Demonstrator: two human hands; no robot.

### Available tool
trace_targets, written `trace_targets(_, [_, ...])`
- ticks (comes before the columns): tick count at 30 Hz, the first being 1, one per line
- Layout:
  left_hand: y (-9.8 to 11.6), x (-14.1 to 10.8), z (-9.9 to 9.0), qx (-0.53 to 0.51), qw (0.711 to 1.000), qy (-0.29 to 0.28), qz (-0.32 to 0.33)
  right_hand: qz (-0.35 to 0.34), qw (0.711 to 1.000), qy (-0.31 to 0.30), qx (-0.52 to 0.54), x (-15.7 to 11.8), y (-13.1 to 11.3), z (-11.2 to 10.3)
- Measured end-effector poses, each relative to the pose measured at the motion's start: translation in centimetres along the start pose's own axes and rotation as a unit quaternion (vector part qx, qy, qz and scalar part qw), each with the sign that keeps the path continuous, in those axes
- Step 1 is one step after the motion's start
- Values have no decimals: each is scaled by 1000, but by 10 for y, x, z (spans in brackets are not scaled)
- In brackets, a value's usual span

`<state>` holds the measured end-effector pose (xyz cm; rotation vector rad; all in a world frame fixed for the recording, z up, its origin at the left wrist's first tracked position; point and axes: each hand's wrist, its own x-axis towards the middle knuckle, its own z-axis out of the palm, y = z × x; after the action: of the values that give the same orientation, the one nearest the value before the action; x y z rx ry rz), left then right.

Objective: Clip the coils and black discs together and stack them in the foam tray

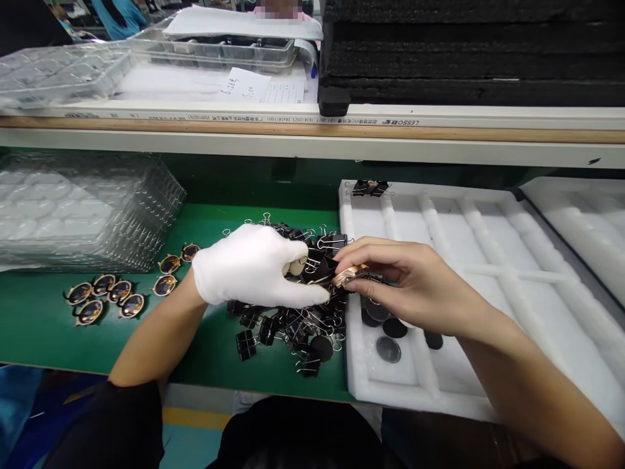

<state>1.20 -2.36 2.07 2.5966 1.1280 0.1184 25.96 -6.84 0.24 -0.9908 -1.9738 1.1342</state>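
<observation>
My left hand (pixel 251 267), in a white glove, is over a pile of black binder clips (pixel 293 326). Its thumb and fingers are apart, with the wire handles of a binder clip (pixel 313 264) beside the fingertips; whether they touch it is unclear. My bare right hand (pixel 405 273) pinches a gold-coloured watch case (pixel 350 275) between thumb and fingers, over the near left edge of a white foam tray (pixel 354 365). Part of the watch case is hidden by the fingers. Black round discs (pixel 388 350) lie in the tray compartment below my right hand.
Several gold-rimmed watch cases (pixel 118 291) lie on the green tabletop (pixel 205 332) at left. Stacked clear plastic trays (pixel 83 215) stand behind them. A clipped piece (pixel 370 188) sits at the foam tray's far corner. A shelf edge (pixel 293 124) crosses above, bearing black foam (pixel 469 52).
</observation>
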Motion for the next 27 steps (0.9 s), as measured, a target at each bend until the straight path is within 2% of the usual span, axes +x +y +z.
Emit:
trace_targets(3, [2, 2, 5, -34, 998, 58, -9, 23, 999, 22, 27, 2, -2, 0])
trace_targets(5, [3, 4, 6, -69, 992, 99, -39, 44, 992, 93, 67, 4, 0, 0])
trace_targets(7, [3, 5, 6, -116, 984, 121, -69, 65, 970, 182, 150, 8, 4, 2])
trace_targets(9, [3, 7, 4, -183, 972, 117, -84, 91, 933, 231, 262, 12, 9, 4])
trace_targets(12, [5, 8, 3, -297, 945, 101, -91, 134, 881, 232, 391, 17, 14, 8])
trace_targets(14, [8, 8, 5, -350, 928, 88, -97, 147, 867, 224, 420, 18, 14, 10])
trace_targets(20, [11, 9, 12, -429, 894, 65, -111, 145, 878, 205, 407, 18, 14, 15])
trace_targets(27, [13, 11, 19, -449, 882, 69, -126, 132, 898, 217, 359, 18, 18, 20])
